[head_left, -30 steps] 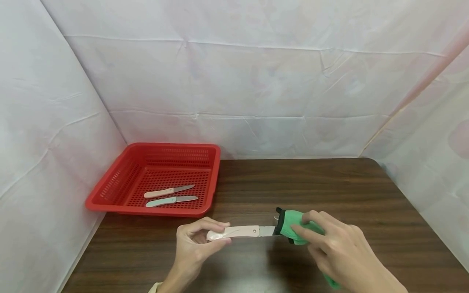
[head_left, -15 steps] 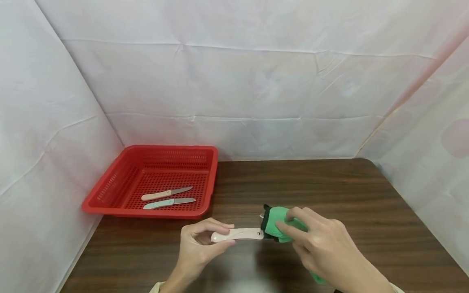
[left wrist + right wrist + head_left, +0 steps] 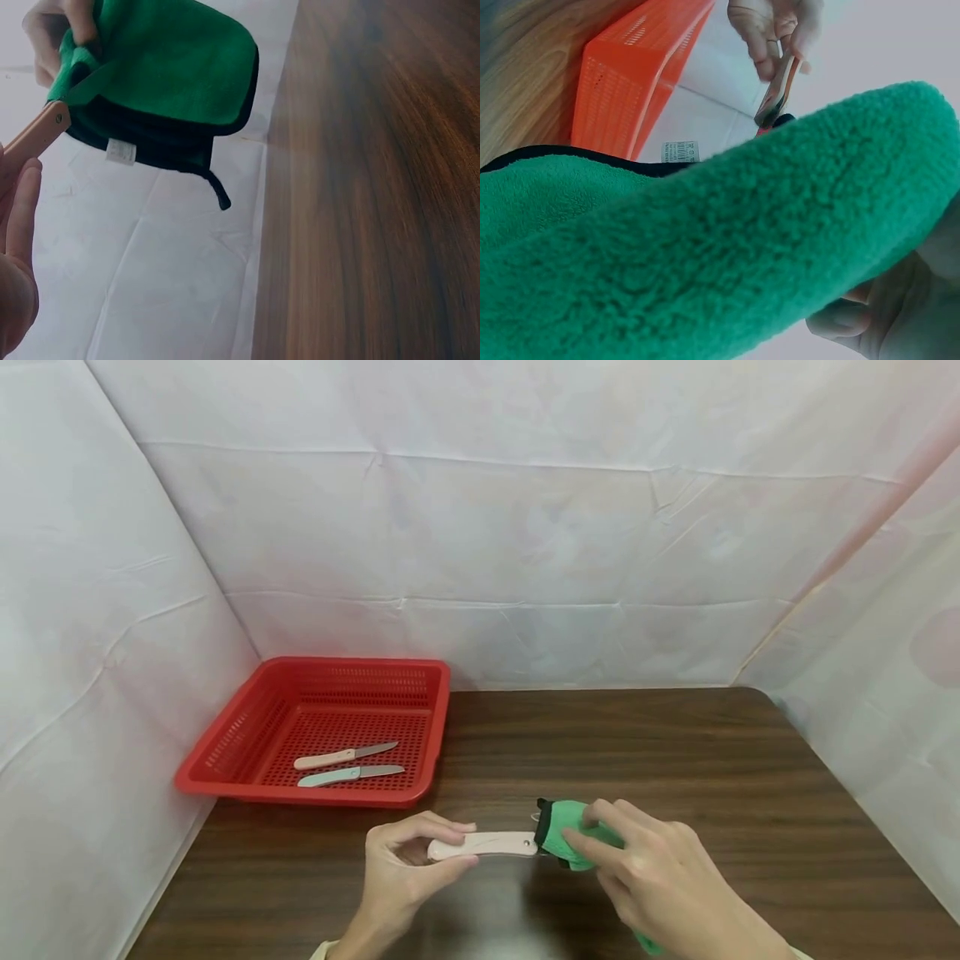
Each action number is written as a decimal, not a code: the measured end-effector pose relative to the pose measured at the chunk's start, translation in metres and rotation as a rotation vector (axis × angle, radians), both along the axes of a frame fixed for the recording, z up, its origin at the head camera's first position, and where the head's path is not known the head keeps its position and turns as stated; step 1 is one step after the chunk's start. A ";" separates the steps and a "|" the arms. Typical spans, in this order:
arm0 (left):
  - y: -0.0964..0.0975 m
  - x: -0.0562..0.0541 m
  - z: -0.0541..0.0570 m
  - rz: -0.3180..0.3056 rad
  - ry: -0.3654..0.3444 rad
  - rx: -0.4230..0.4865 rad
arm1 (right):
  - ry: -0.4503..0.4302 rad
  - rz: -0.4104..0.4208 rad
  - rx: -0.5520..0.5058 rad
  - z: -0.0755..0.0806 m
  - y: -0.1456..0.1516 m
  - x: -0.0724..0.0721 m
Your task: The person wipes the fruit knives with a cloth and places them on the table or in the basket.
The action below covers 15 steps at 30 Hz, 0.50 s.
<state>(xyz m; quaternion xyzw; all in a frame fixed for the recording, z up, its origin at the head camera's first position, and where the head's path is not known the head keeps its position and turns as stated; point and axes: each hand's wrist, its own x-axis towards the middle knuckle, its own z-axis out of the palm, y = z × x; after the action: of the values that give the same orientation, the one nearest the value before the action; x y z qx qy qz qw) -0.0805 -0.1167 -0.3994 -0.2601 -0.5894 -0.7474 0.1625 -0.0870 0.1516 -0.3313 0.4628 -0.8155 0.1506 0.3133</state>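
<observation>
My left hand point(image 3: 405, 864) pinches the pale pink handle of a folding knife point(image 3: 491, 843) between thumb and fingers, the knife lying level over the table with its pivot end to the right. A green cloth point(image 3: 573, 835) with black edging is folded around the blade, which it mostly hides. Through the cloth, my right hand point(image 3: 660, 868) grips the blade with thumb and fingers. The left wrist view shows a bit of blade by the pivot, and the cloth point(image 3: 180, 60) hanging down with a white label. In the right wrist view the fluffy cloth point(image 3: 727, 232) covers much of the scene.
A red plastic basket point(image 3: 438, 727) stands at the back left of the dark wooden table point(image 3: 615, 743). Inside lie two unfolded knives, one with a pink handle point(image 3: 324, 760) and one with a mint handle point(image 3: 328, 777). White sheeting point(image 3: 480, 527) walls the table's back and sides.
The right hand has slid the cloth leftward along the blade up to the handle's pivot, covering blade that showed before. The left hand keeps its hold on the handle.
</observation>
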 end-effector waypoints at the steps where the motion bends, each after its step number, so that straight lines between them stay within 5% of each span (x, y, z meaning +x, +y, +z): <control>1: -0.001 0.001 0.000 0.001 0.000 -0.001 | 0.005 -0.002 -0.002 0.000 0.001 0.000; 15: -0.016 0.006 0.003 -0.001 -0.005 0.009 | 0.021 -0.048 -0.024 -0.002 0.021 0.005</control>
<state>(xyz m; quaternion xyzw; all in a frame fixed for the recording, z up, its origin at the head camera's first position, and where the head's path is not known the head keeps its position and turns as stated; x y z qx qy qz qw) -0.0746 -0.1326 -0.3961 -0.2581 -0.5860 -0.7508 0.1619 -0.0821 0.1728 -0.3331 0.4408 -0.8212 0.1482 0.3307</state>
